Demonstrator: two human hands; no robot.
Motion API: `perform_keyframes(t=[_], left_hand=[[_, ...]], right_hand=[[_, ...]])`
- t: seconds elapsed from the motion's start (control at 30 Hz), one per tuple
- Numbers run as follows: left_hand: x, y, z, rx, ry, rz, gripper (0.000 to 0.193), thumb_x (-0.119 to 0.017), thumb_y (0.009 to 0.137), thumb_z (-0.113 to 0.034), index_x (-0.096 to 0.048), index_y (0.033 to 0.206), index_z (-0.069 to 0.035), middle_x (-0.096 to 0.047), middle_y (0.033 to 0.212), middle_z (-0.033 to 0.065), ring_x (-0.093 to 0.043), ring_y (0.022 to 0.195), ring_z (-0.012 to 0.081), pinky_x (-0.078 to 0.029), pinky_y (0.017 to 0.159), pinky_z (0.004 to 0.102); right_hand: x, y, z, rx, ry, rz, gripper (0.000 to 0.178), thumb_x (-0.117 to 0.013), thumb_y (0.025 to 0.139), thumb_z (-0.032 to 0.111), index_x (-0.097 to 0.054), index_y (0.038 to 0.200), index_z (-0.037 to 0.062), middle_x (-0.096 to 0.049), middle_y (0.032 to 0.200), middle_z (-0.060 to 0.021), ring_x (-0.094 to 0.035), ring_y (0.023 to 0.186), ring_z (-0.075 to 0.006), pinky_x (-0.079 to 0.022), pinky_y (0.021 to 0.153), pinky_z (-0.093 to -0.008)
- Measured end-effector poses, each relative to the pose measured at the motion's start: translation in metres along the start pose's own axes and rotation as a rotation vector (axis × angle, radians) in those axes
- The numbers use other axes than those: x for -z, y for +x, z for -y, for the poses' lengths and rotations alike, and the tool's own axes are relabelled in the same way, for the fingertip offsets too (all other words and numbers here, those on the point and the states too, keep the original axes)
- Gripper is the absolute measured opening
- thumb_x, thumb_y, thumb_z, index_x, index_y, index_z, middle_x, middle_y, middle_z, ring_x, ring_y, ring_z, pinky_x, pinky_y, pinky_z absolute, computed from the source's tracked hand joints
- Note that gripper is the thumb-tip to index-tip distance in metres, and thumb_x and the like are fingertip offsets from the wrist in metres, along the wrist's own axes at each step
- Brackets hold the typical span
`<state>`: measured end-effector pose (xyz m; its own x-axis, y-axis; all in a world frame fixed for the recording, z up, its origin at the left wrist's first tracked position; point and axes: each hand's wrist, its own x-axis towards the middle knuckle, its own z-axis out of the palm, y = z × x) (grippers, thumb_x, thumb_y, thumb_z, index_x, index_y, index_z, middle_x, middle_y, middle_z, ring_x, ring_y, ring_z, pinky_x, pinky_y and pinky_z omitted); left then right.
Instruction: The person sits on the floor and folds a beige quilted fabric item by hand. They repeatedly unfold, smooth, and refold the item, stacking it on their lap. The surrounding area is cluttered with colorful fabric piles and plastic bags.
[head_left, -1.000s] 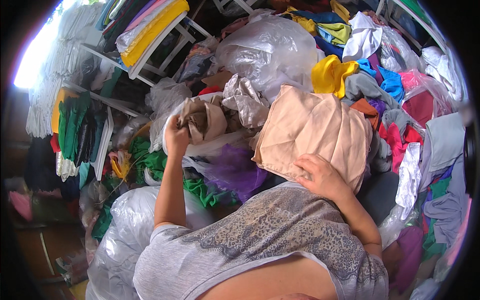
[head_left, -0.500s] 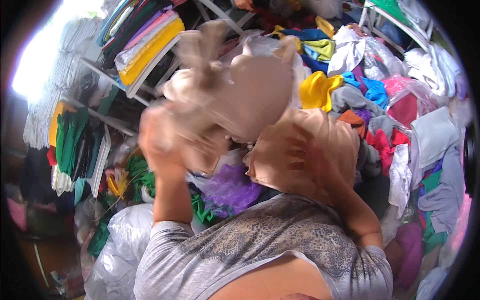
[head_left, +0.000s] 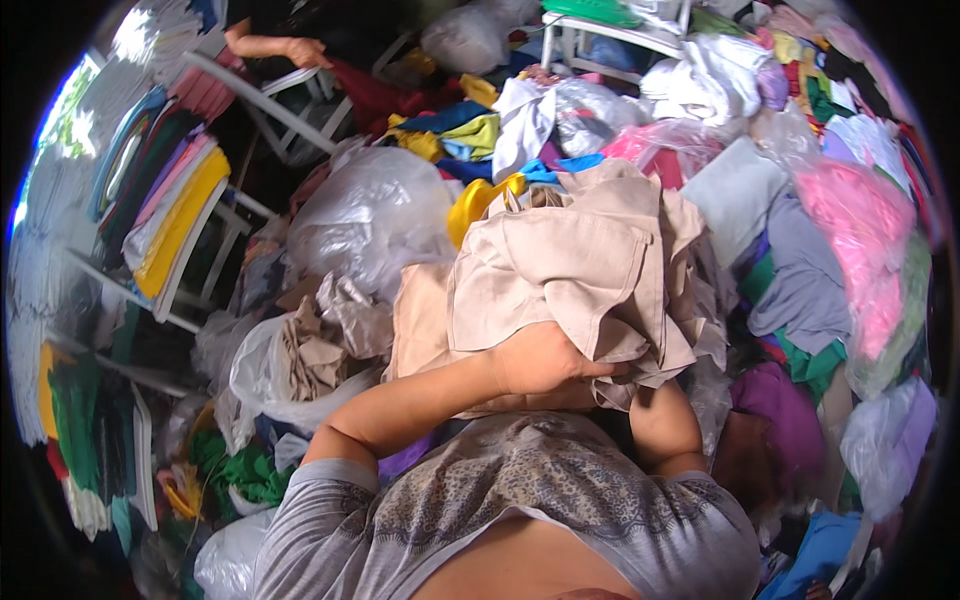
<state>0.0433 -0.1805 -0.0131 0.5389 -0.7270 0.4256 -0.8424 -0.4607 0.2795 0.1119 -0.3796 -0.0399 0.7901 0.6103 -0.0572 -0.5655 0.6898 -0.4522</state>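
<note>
A loose bundle of beige cloth pieces (head_left: 560, 260) with stitched seams is in front of my chest. My left hand (head_left: 548, 358) reaches across to the bundle's near edge, its fingers closed on the cloth. The folds cover my right hand; only the right forearm (head_left: 665, 425) shows, rising under the bundle's near right side. More beige cloth (head_left: 420, 315) lies beneath and to the left of the bundle, apparently on my lap.
At the left, a white bag (head_left: 260, 375) holds brownish cloth, with a large clear plastic bag (head_left: 375, 215) behind it. Folded coloured fabrics (head_left: 185, 230) stand on a white rack. Cloth heaps lie right and ahead. Another person's hand (head_left: 305, 52) is at the far left.
My left hand has brought the beige cloth from the upper left to the middle, over the other beige cloth. My right hand has gone under the folds. The view has turned rightward.
</note>
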Motion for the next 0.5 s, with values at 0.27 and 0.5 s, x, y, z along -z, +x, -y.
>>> perform_keyframes(t=[0.27, 0.5], left_hand=[[-0.044, 0.070, 0.024, -0.092, -0.174, 0.080, 0.063, -0.071, 0.077, -0.023, -0.057, 0.139, -0.028, -0.068, 0.091, 0.0118, -0.066, 0.079, 0.0354, -0.054, 0.064, 0.0469], [-0.107, 0.030, 0.029, 0.130, -0.250, 0.087, 0.082, -0.075, 0.081, -0.027, -0.037, 0.153, -0.020, -0.068, 0.096, 0.0177, -0.066, 0.095, 0.0394, -0.053, 0.084, 0.0485]], right_hand=[[0.084, -0.023, 0.068, 0.211, -0.168, -0.197, 0.054, -0.064, 0.096, 0.030, -0.050, 0.143, 0.0068, -0.061, 0.131, -0.0110, -0.063, 0.111, -0.0274, -0.054, 0.096, -0.0413], [0.231, 0.044, 0.092, 0.211, -0.215, -0.348, 0.052, -0.064, 0.096, 0.029, -0.053, 0.140, 0.0052, -0.063, 0.128, -0.0106, -0.065, 0.109, -0.0268, -0.054, 0.095, -0.0411]])
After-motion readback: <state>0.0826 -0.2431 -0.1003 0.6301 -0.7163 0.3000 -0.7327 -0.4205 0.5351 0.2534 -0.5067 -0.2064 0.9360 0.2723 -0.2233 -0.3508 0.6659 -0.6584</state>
